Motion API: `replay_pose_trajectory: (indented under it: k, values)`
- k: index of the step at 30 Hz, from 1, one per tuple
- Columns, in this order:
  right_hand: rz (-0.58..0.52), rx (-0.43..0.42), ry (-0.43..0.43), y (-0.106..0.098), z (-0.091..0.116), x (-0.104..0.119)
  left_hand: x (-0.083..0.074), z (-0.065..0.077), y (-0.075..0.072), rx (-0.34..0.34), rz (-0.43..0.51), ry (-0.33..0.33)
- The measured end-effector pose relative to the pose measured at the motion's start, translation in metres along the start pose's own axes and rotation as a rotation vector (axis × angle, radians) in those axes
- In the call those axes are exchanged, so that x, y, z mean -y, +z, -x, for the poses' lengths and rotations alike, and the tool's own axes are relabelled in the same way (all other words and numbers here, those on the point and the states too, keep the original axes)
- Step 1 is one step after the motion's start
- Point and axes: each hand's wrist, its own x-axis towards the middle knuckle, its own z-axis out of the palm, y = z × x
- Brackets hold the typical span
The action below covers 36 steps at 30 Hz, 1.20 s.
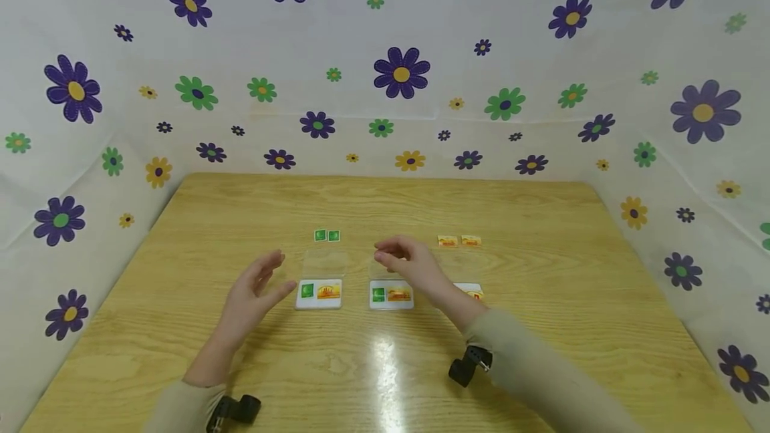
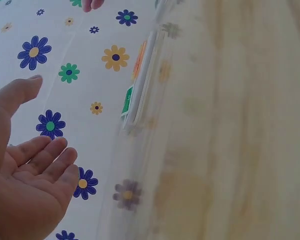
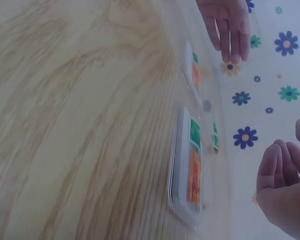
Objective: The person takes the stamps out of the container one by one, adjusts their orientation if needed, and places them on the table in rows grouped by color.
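In the head view my left hand (image 1: 249, 296) hovers left of a flat white case (image 1: 319, 303), fingers relaxed and apart from the thumb. A green stamp-like piece (image 1: 307, 291) and an orange one (image 1: 328, 291) lie side by side in that case. My right hand (image 1: 409, 260) is over the clear flap (image 1: 377, 268) of the middle white case (image 1: 391, 305), fingers loosely bent and nothing visible between them. The middle case also bears a green and an orange piece. My right forearm partly covers a third white case (image 1: 468, 286) with an orange piece showing.
Two small green pieces (image 1: 327, 236) lie behind the left case. Two orange pieces (image 1: 460, 241) lie farther right, behind the third case. A flower-patterned cloth (image 1: 337, 39) stands around the back and sides of the wooden table (image 1: 385, 209).
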Motion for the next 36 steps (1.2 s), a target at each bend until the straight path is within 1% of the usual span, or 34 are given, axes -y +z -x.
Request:
replay_pose_trajectory:
  k: [6, 10, 14, 16, 21, 25, 28, 31, 36]
  values:
    - [0.036, 0.077, 0.018, 0.02, -0.012, 0.002, 0.006, 0.0, 0.002, 0.035, -0.001, -0.002]
    - [0.07, 0.141, 0.045, 0.037, -0.022, 0.002, 0.009, -0.001, 0.002, 0.07, 0.03, -0.002]
    - [0.119, 0.168, 0.045, 0.053, -0.033, 0.003, 0.014, -0.004, 0.003, 0.103, 0.065, -0.022]
    - [0.155, 0.173, 0.029, 0.059, -0.038, 0.005, 0.015, -0.005, 0.004, 0.116, 0.067, -0.039]
    - [0.261, 0.196, -0.022, 0.073, -0.048, 0.008, 0.016, -0.007, 0.005, 0.148, 0.05, -0.077]
    - [0.342, 0.213, -0.039, 0.082, -0.054, 0.011, 0.016, -0.009, 0.006, 0.172, 0.017, -0.095]
    - [0.411, 0.225, -0.049, 0.088, -0.058, 0.013, 0.016, -0.009, 0.006, 0.188, -0.002, -0.094]
    - [0.453, 0.238, -0.045, 0.093, -0.061, 0.014, 0.016, -0.009, 0.006, 0.208, -0.014, -0.088]
    - [0.474, 0.251, -0.024, 0.101, -0.062, 0.012, 0.017, -0.01, 0.005, 0.237, -0.055, -0.075]
